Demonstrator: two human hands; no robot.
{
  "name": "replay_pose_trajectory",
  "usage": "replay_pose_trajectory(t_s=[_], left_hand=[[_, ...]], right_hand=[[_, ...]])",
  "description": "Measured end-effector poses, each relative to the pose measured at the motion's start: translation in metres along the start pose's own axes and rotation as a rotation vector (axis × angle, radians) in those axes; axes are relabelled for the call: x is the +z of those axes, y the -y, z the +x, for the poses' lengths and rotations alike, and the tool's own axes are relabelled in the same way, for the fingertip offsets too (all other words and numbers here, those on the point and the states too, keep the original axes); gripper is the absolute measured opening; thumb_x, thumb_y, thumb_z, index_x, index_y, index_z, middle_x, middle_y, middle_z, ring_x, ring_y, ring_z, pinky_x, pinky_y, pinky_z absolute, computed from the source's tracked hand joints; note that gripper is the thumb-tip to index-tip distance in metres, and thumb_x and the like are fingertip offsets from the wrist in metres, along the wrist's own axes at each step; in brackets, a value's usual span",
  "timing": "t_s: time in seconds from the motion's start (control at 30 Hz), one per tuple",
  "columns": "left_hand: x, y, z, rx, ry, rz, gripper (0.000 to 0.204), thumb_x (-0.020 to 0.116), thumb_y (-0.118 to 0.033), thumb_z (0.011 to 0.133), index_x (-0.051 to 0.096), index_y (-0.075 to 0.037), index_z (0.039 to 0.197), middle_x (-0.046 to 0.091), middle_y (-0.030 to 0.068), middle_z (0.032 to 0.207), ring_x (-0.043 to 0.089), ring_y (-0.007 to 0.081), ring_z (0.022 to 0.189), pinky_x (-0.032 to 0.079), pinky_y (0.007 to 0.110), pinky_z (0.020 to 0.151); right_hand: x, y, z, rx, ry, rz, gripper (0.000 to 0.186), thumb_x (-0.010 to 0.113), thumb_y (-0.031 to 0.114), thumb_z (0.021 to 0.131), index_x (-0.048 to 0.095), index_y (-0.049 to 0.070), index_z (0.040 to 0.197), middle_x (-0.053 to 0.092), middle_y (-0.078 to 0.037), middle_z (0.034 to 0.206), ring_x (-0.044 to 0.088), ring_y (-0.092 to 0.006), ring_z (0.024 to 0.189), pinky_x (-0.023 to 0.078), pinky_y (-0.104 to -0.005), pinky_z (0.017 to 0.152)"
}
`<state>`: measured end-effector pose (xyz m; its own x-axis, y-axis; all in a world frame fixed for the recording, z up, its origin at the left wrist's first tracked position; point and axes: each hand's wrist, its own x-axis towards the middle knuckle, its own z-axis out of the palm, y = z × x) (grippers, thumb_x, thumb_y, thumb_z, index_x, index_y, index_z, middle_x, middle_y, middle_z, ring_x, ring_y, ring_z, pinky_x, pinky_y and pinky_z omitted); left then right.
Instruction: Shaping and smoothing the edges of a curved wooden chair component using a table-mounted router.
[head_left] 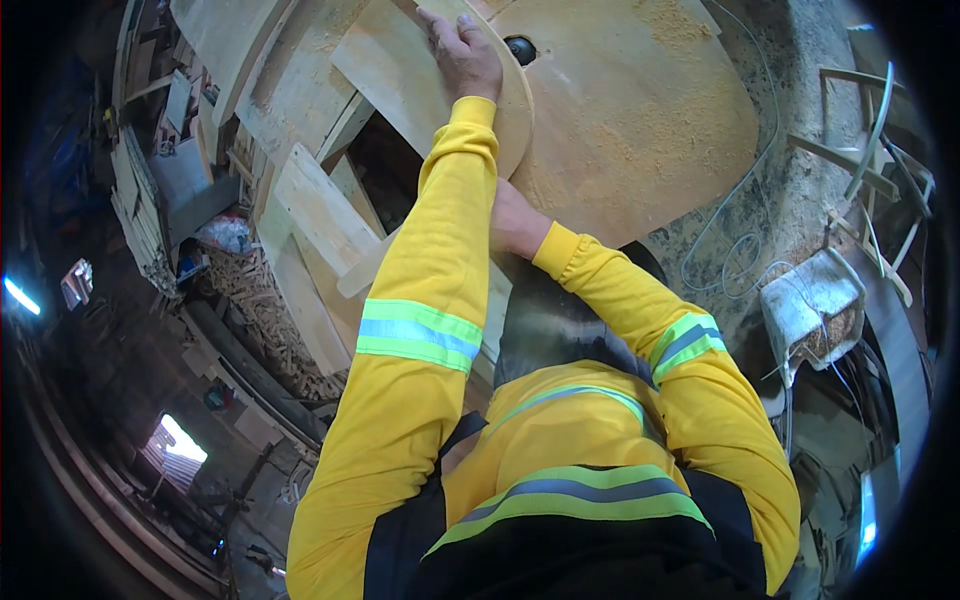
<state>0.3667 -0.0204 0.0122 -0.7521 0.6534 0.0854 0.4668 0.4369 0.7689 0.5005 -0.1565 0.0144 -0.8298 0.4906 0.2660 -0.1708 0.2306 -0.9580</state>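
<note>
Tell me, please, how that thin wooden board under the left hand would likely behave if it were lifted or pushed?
The wooden board looks thin and flat, so it is probably light and may flex slightly. Sawdust lies on the round disc beside it, so it could slide easily when pushed. The left hand presses on its upper edge while the right hand sits lower, suggesting it shifts unless steadied.

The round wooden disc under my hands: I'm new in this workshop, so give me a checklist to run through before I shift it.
1. Left hand flat on the curved plywood piece: ok.
2. Right hand gripping the round wooden disc: cannot tell, partly hidden by the left sleeve.
3. Disc surface free of sawdust: not ok.
4. Loose cable away from the disc: not ok, it runs along the edge.
5. Gloves worn: not ok, bare hands.
</note>
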Motion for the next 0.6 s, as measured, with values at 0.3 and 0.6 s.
replay_pose_trajectory(t_s=[0.3,0.6], left_hand=[[0.002,0.010,0.009,0.052,-0.028,0.020,0.072,0.043,-0.030,0.101,0.016,0.017,0.148,0.032,0.0396,0.148,0.040,0.0468,0.136,0.033,0.042,0.114],[0.004,0.004,0.011,0.005,-0.022,0.026,0.072,0.042,-0.031,0.102,0.016,0.017,0.149,0.028,0.0382,0.151,0.037,0.0464,0.139,0.032,0.041,0.116]], right_hand=[[-0.009,0.007,0.006,0.004,-0.003,0.015,0.037,0.061,0.024,0.091,0.061,0.006,0.124,0.063,-0.013,0.125,0.058,-0.0315,0.119,0.046,-0.0436,0.103],[-0.010,-0.001,0.011,-0.097,-0.013,-0.168,0.039,0.059,0.025,0.092,0.060,0.007,0.126,0.062,-0.013,0.128,0.055,-0.0316,0.122,0.045,-0.0436,0.105]])
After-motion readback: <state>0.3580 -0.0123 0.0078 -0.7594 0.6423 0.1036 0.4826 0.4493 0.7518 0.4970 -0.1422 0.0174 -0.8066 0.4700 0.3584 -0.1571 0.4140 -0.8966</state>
